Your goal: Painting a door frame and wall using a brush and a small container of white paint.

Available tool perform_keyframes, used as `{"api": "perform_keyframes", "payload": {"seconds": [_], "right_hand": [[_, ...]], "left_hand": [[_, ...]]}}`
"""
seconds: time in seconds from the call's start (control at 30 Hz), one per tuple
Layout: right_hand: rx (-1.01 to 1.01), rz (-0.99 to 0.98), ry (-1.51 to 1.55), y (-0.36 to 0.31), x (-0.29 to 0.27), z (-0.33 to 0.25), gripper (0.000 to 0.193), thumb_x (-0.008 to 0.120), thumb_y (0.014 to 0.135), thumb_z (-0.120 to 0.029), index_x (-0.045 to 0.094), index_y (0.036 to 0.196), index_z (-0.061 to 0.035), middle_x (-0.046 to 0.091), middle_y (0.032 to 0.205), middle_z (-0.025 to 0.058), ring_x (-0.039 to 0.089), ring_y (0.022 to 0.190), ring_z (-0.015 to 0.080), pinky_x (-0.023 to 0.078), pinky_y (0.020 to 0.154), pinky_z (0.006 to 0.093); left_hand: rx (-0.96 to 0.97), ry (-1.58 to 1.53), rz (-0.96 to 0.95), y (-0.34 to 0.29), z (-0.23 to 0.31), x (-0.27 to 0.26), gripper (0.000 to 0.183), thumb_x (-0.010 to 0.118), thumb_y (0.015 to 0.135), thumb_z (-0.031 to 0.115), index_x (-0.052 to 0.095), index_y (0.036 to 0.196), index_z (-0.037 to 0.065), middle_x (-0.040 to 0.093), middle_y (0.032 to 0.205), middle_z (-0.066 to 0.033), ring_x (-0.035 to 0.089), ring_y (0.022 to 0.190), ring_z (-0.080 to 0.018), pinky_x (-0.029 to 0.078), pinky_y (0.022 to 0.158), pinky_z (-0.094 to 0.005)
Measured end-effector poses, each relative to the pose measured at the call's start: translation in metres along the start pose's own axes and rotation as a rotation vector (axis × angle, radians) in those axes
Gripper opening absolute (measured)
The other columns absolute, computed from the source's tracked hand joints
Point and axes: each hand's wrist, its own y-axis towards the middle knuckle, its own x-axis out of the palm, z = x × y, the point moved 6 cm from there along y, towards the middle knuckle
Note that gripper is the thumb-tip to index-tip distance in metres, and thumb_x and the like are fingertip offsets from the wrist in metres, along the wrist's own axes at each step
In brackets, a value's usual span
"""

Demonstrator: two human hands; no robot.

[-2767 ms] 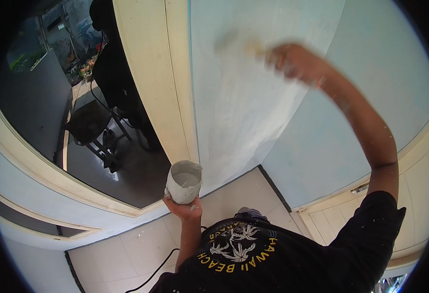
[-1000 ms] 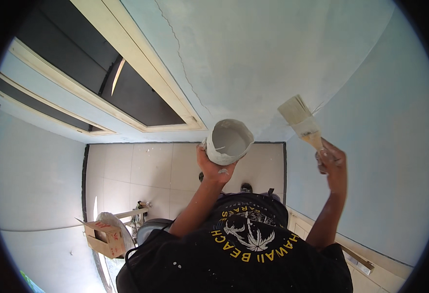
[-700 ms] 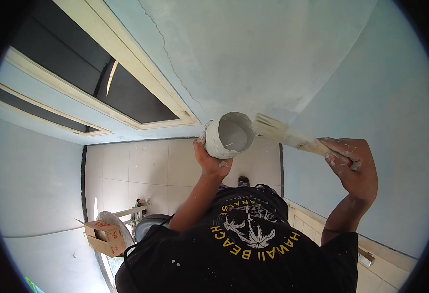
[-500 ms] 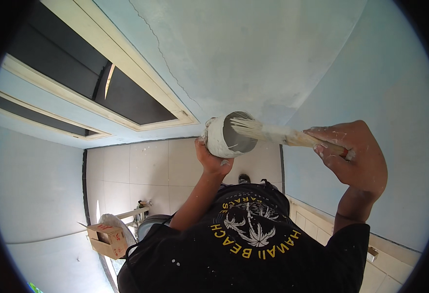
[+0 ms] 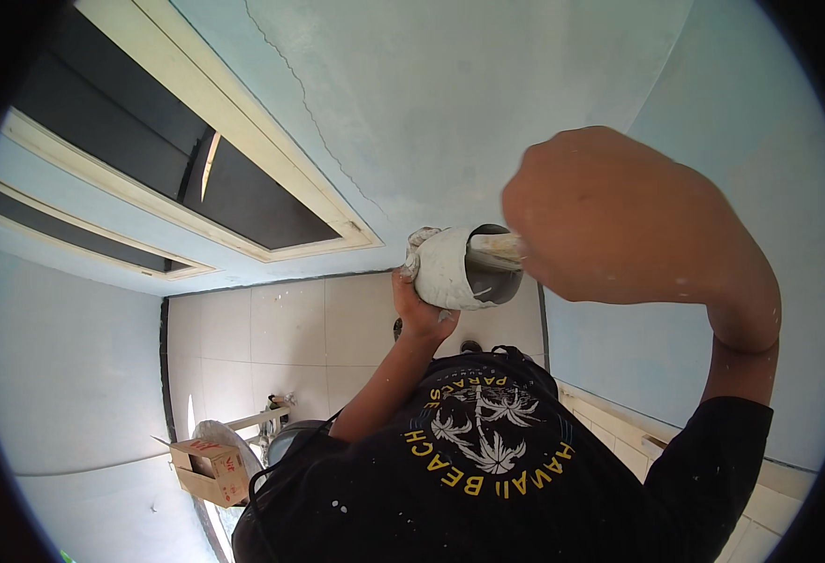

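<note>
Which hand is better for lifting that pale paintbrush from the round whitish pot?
Right, probably: the right hand grips the paintbrush, while the left hand is busy holding the pot.

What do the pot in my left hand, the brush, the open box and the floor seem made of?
Pot: possibly plastic; a matte, pale crust coats it, hiding the base material.
Brush: perhaps wood where it shows, tan and paint-smeared; most is hidden.
Open box: matte cardboard, by its brown folded flaps.
Floor: probably smooth ceramic tile, pale with straight joints.
</note>
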Motion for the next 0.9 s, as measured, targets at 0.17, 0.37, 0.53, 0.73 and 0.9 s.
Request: {"api": "perform_keyframes", "payload": {"seconds": [0.17,0.37,0.53,0.73,0.9], "right_hand": [[0.13,-0.226,0.052,0.014,0.004,-0.002,0.014,0.065,0.074,-0.016,0.072,0.078,-0.0041,0.065,0.074,0.0114,0.062,0.075,0.0293,0.05,0.074,0.0396],[0.289,0.013,0.086,-0.011,-0.021,0.013,0.015,0.066,0.077,-0.019,0.074,0.083,-0.0085,0.067,0.081,0.0077,0.061,0.081,0.0255,0.049,0.073,0.0397],[0.379,-0.144,0.026,-0.011,-0.012,0.007,0.016,0.066,0.079,-0.021,0.074,0.085,-0.0093,0.067,0.083,0.0072,0.061,0.084,0.0253,0.05,0.074,0.0394],[0.311,-0.21,-0.004,0.005,-0.004,0.012,0.017,0.065,0.08,-0.02,0.073,0.083,-0.0056,0.067,0.082,0.0108,0.063,0.085,0.0267,0.05,0.077,0.0395],[0.103,-0.018,-0.23,0.007,-0.009,-0.005,0.019,0.066,0.08,-0.017,0.071,0.075,-0.0001,0.064,0.064,0.0157,0.063,0.061,0.0298,0.053,0.064,0.0394]], "left_hand": [[-0.037,-0.133,-0.078,-0.004,0.001,0.004,0.063,0.032,0.094,0.05,0.048,0.137,0.007,0.054,0.136,-0.0115,0.053,0.125,-0.0301,0.042,0.105,-0.0472],[-0.027,-0.108,-0.012,0.0,-0.002,-0.003,0.064,0.033,0.092,0.051,0.05,0.137,0.008,0.053,0.138,-0.0108,0.05,0.128,-0.0302,0.039,0.107,-0.0496],[-0.065,-0.156,-0.005,0.005,-0.016,-0.009,0.064,0.033,0.091,0.051,0.05,0.137,0.009,0.053,0.138,-0.0095,0.049,0.129,-0.0301,0.038,0.107,-0.0508],[-0.13,-0.208,-0.045,0.011,-0.017,0.01,0.06,0.033,0.092,0.049,0.052,0.134,0.011,0.053,0.137,-0.0086,0.051,0.127,-0.0303,0.041,0.105,-0.0505],[-0.115,-0.149,-0.004,0.01,-0.014,0.025,0.054,0.035,0.095,0.044,0.046,0.137,0.012,0.053,0.136,-0.0055,0.051,0.128,-0.0262,0.041,0.107,-0.0432]]}}
